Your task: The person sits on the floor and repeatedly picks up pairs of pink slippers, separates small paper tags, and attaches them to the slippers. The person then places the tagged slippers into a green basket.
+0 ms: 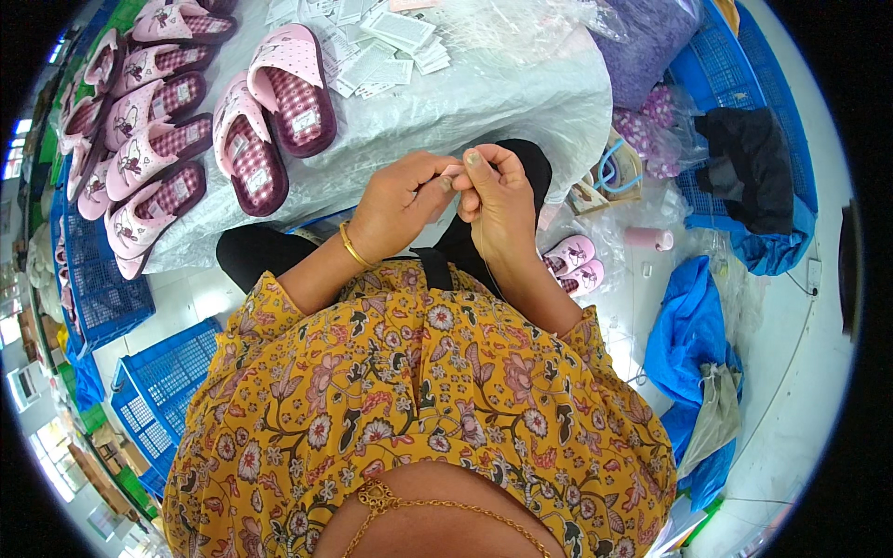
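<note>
My left hand [405,200] and my right hand [502,197] meet in front of me, above my lap, with thumbs and forefingers pinched close together. Between the fingertips shows a tiny pale pink bit, too small to name. A thin thread [483,244] hangs from my right hand along the wrist. What the left fingertips hold is mostly hidden. Beyond my hands, on the plastic-covered table, lies a pair of pink slippers, one slipper [296,88] partly over the other slipper [246,153], both with checked insoles.
More pink slippers [153,139] are heaped at the table's left side, by a blue crate [107,302]. Paper tags [395,33] lie at the table's back. At right are a small box [605,191], a pink thread spool [648,239], slippers [575,265] and blue cloth [688,325].
</note>
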The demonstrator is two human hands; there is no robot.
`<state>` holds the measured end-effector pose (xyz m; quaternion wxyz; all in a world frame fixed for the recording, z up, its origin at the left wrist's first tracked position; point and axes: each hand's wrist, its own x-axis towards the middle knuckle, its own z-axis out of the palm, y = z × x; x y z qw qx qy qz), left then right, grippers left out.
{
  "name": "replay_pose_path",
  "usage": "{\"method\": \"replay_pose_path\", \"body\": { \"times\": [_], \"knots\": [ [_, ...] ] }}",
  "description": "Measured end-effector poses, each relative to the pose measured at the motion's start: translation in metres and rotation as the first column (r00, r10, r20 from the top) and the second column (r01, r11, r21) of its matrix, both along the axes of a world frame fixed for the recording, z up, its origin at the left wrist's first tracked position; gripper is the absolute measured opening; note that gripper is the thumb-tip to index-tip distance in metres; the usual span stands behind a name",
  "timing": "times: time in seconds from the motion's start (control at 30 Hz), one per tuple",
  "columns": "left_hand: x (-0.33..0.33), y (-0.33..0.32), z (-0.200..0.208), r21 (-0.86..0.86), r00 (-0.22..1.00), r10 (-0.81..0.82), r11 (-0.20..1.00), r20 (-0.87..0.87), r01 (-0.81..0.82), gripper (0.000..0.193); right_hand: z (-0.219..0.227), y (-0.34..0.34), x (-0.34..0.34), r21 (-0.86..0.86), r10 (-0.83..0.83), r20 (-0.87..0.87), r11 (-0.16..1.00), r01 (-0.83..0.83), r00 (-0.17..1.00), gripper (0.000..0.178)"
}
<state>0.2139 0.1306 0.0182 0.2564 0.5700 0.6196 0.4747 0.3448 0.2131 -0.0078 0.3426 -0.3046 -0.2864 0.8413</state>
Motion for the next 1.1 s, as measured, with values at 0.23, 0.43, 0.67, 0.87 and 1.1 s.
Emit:
{"method": "replay_pose_path", "body": {
  "times": [0.23,0.43,0.67,0.87,1.1],
  "knots": [
    [-0.001,0.0,-0.008,-0.051,0.984,0.082,0.996,0.156,-0.075,0.018,0.0,-0.001,0.0,0.064,0.059,0.112,0.996,-0.067,0.992,0.039],
    [-0.005,0.001,-0.011,-0.21,0.898,0.114,0.977,0.424,-0.025,0.014,0.002,-0.002,0.0,0.096,0.129,0.139,0.985,-0.143,0.982,0.041],
    [-0.005,0.003,-0.012,-0.109,0.986,0.145,0.985,0.078,-0.136,0.013,-0.001,-0.003,0.001,0.087,0.174,0.183,0.978,-0.192,0.968,0.039],
    [-0.012,0.005,-0.009,-0.115,0.98,0.171,0.977,-0.099,-0.182,0.014,0.006,-0.005,0.002,0.355,0.111,0.38,0.899,-0.255,0.918,0.033],
    [-0.004,0.003,-0.004,-0.085,0.979,0.19,0.979,0.077,-0.184,0.017,-0.008,-0.005,0.006,0.758,-0.231,0.468,0.6,-0.254,0.853,0.014]
  ]
}}
